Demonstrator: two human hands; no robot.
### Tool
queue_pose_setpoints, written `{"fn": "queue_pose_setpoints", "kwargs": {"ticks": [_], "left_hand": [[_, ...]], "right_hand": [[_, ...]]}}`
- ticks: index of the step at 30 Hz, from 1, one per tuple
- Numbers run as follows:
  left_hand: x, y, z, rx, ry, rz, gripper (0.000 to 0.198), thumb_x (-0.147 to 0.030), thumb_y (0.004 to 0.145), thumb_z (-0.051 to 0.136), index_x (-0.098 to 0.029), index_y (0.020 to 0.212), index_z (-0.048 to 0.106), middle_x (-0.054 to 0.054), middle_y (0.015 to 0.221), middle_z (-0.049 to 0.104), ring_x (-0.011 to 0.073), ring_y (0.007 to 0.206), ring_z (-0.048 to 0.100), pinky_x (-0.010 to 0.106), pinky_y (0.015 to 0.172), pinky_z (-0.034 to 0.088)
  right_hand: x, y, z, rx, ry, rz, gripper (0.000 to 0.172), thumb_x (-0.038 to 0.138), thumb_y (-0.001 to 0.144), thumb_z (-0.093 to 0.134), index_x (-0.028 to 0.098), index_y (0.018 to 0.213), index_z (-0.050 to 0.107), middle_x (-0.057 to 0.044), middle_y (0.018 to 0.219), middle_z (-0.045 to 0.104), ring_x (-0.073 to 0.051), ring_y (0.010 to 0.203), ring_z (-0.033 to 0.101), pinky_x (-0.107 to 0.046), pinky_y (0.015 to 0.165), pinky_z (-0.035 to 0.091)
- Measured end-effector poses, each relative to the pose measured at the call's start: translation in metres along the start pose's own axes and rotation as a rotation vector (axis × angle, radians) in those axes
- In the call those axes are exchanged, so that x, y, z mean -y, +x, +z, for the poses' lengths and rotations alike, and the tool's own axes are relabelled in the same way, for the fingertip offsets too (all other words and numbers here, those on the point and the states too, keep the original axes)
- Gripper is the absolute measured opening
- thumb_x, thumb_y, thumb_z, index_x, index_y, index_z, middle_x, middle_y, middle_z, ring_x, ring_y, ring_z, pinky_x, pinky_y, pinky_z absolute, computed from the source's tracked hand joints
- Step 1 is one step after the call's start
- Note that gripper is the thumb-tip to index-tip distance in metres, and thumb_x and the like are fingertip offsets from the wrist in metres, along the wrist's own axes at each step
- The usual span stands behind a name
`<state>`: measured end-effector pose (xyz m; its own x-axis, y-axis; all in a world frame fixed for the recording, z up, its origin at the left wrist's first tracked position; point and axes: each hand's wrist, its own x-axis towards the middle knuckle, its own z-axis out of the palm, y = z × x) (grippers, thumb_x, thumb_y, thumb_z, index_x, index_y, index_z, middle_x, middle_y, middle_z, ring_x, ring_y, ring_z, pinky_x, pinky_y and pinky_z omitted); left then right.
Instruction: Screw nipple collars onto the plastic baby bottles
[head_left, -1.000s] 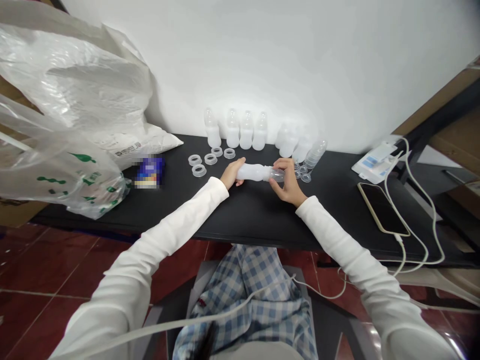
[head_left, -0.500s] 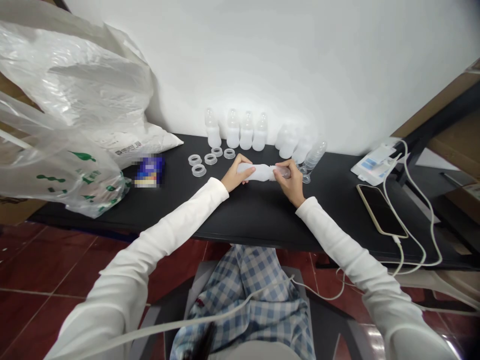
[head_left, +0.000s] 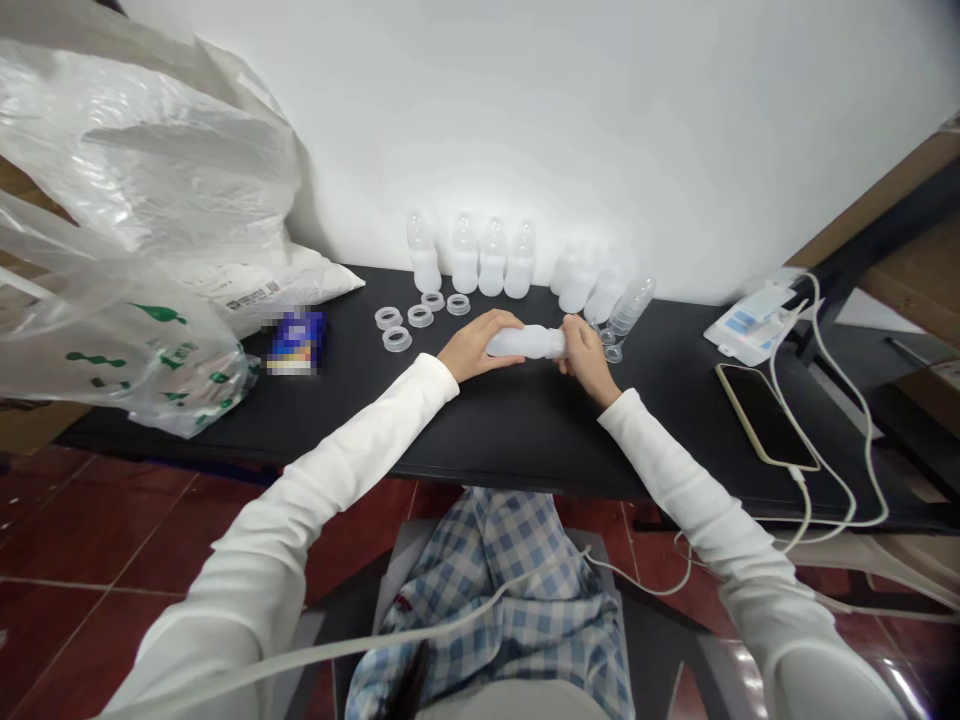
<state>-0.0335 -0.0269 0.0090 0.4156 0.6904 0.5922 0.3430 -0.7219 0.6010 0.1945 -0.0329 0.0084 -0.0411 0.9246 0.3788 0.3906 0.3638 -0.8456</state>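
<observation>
A white baby bottle (head_left: 529, 342) lies sideways between my hands, above the black table. My left hand (head_left: 480, 345) grips its base end, thumb and fingers on either side. Around the neck end, my right hand (head_left: 587, 352) is closed, and its fingers hide the top of the bottle. Just right of that hand sit clear nipple-shaped pieces (head_left: 613, 354) and a slanted stack of clear caps (head_left: 632, 305). Several translucent collar rings (head_left: 397, 339) lie left of my left hand. Behind, capped bottles (head_left: 493, 258) stand in a row by the wall.
More white bottles (head_left: 576, 280) cluster at the back right. Plastic bags (head_left: 187, 340) and a blurred blue packet (head_left: 298, 340) occupy the left side. To the right are a phone (head_left: 765, 415) on a charging cable and a white-and-blue packet (head_left: 750, 325). The black table's (head_left: 510, 440) front edge is near my lap.
My right hand has turned and wrapped further around the bottle's top, so the clear end that showed is now covered. My left hand's fingers have shifted along the base.
</observation>
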Motion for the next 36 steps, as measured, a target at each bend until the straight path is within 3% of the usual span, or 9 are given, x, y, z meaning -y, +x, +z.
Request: {"fn": "queue_pose_setpoints", "kwargs": {"ticks": [4, 7, 11, 15, 21, 26, 28, 31, 36], "left_hand": [[0.007, -0.001, 0.001, -0.006, 0.049, -0.117, 0.053, -0.041, 0.078, 0.082, -0.023, 0.125, 0.065, 0.010, 0.127, 0.067, 0.0274, 0.121, 0.062, 0.043, 0.109, 0.045], [0.009, -0.002, 0.005, 0.047, 0.104, -0.120, 0.054, -0.038, 0.080, 0.081, -0.023, 0.129, 0.065, 0.009, 0.130, 0.067, 0.0270, 0.121, 0.061, 0.042, 0.109, 0.045], [0.007, -0.001, 0.010, 0.049, 0.284, -0.061, 0.053, -0.039, 0.081, 0.080, -0.024, 0.131, 0.067, 0.010, 0.130, 0.070, 0.0310, 0.118, 0.057, 0.045, 0.105, 0.043], [0.008, 0.003, 0.017, 0.029, 0.370, -0.027, 0.054, -0.038, 0.084, 0.077, -0.022, 0.134, 0.066, 0.011, 0.133, 0.069, 0.0318, 0.113, 0.055, 0.046, 0.103, 0.043], [0.016, 0.020, 0.043, -0.144, 0.335, -0.165, 0.054, -0.042, 0.085, 0.075, -0.020, 0.133, 0.064, 0.014, 0.131, 0.063, 0.0310, 0.118, 0.055, 0.045, 0.106, 0.045], [0.022, 0.052, 0.075, -0.209, 0.202, -0.377, 0.046, -0.039, 0.091, 0.070, -0.014, 0.129, 0.061, 0.017, 0.123, 0.058, 0.0257, 0.106, 0.065, 0.040, 0.099, 0.052], [0.024, 0.065, 0.085, -0.253, 0.173, -0.409, 0.050, -0.036, 0.090, 0.071, -0.014, 0.133, 0.055, 0.016, 0.120, 0.060, 0.0264, 0.108, 0.065, 0.041, 0.101, 0.051], [0.027, 0.080, 0.094, -0.331, 0.184, -0.419, 0.051, -0.033, 0.088, 0.073, -0.016, 0.130, 0.050, 0.015, 0.115, 0.064, 0.0290, 0.111, 0.065, 0.044, 0.100, 0.052], [0.037, 0.093, 0.102, -0.395, 0.201, -0.348, 0.025, -0.028, 0.091, 0.067, -0.017, 0.110, 0.053, 0.017, 0.113, 0.061, 0.0340, 0.115, 0.062, 0.051, 0.102, 0.050]], "right_hand": [[0.005, -0.003, -0.001, -0.041, -0.203, -0.338, 0.037, 0.058, 0.098, 0.048, 0.023, 0.106, 0.054, -0.005, 0.090, 0.067, -0.020, 0.080, 0.066, -0.035, 0.074, 0.053], [0.007, -0.003, -0.005, -0.007, -0.378, -0.472, 0.028, 0.050, 0.097, 0.050, 0.024, 0.102, 0.057, -0.007, 0.097, 0.068, -0.021, 0.086, 0.065, -0.033, 0.075, 0.052], [0.003, -0.001, -0.010, -0.049, -0.596, -0.452, 0.022, 0.039, 0.098, 0.044, 0.024, 0.087, 0.056, -0.004, 0.075, 0.066, -0.020, 0.066, 0.061, -0.031, 0.063, 0.043], [0.003, -0.002, -0.009, -0.092, -0.695, -0.361, 0.023, 0.042, 0.095, 0.049, 0.022, 0.091, 0.059, -0.004, 0.071, 0.067, -0.020, 0.056, 0.058, -0.031, 0.057, 0.035], [0.007, 0.003, -0.020, -0.248, -0.558, -0.375, 0.038, 0.045, 0.104, 0.031, 0.021, 0.114, 0.060, -0.009, 0.099, 0.071, -0.024, 0.088, 0.067, -0.033, 0.073, 0.047], [0.003, 0.013, -0.033, -0.400, -0.724, -0.421, 0.035, 0.036, 0.103, 0.034, 0.014, 0.118, 0.057, -0.014, 0.105, 0.065, -0.026, 0.098, 0.062, -0.039, 0.086, 0.047], [0.003, 0.015, -0.033, -0.346, -0.861, -0.388, 0.032, 0.032, 0.102, 0.036, 0.014, 0.109, 0.061, -0.014, 0.100, 0.067, -0.026, 0.094, 0.061, -0.039, 0.084, 0.043], [0.005, 0.013, -0.026, -0.144, -1.057, -0.291, 0.033, 0.029, 0.102, 0.037, 0.015, 0.095, 0.066, -0.012, 0.084, 0.070, -0.026, 0.084, 0.060, -0.037, 0.080, 0.037], [0.003, 0.007, -0.015, 0.091, -1.192, -0.194, 0.036, 0.029, 0.103, 0.038, 0.013, 0.100, 0.071, -0.015, 0.085, 0.074, -0.027, 0.086, 0.060, -0.037, 0.081, 0.030]]}}
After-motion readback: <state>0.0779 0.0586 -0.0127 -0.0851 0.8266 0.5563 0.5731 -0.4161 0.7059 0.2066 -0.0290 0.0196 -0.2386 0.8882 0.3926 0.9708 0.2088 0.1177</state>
